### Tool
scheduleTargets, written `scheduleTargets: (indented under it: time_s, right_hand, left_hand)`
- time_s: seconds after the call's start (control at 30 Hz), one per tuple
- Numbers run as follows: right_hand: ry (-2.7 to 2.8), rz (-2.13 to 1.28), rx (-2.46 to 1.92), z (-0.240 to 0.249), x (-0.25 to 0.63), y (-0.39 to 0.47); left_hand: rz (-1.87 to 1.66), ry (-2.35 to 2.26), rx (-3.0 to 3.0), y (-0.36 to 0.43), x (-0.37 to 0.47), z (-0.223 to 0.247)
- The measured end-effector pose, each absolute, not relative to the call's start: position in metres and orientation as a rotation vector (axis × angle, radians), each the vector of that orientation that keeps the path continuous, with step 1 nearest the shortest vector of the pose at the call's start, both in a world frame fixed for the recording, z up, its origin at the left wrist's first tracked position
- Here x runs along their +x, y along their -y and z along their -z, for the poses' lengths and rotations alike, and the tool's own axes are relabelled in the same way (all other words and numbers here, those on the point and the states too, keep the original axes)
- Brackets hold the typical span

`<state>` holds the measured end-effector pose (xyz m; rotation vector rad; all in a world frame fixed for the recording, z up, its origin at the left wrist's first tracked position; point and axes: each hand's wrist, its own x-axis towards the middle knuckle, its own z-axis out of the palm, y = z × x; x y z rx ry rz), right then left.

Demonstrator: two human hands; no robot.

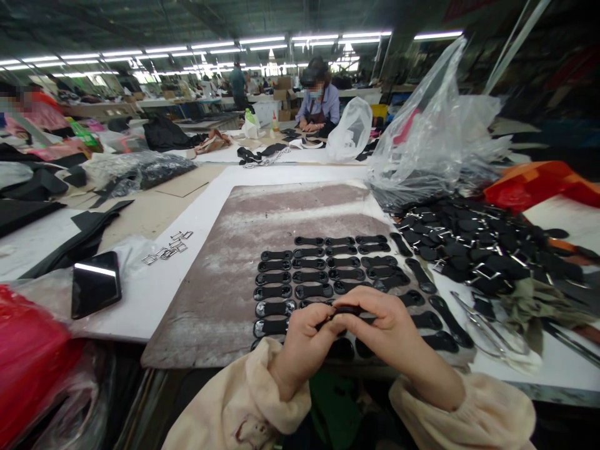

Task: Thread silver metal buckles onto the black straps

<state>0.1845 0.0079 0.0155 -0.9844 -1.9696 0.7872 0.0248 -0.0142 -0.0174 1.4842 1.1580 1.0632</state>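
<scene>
Both of my hands meet over the near edge of a brown board [197,300]. My left hand [307,340] pinches one side of a small black strap piece [347,309], and my right hand [389,325] pinches the other side. Fingers cover much of the piece. Behind and around my hands, rows of black dumbbell-shaped strap pieces [312,277] lie flat on the board. Several have shiny, wet-looking ends, and some near my left hand show whitish patches.
On the right lie a heap of black tabs with metal buckles [469,244], scissors [482,325] and a clear plastic bag [422,137]. Loose metal buckles [169,248] and a phone [96,284] are on the left. A co-worker [321,100] sits across the table.
</scene>
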Motion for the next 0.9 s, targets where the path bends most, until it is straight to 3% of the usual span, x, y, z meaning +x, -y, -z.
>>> scheduleTargets:
  time_s: [0.23,0.73,0.9]
  right_hand:
    - [1.996,-0.753,-0.915,-0.015,0.196,-0.009]
    - [1.863,-0.918,-1.175,-0.008,0.194,-0.012]
    - [1.926,-0.784,-1.071,-0.012,0.187,-0.008]
  left_hand:
    - [-1.202,-1.108,1.642,0.009,0.018,0.016]
    - [-1.119,-1.246,1.515,0.008,0.017,0.013]
    - [-1.049,-1.240,1.565,0.009,0.017,0.011]
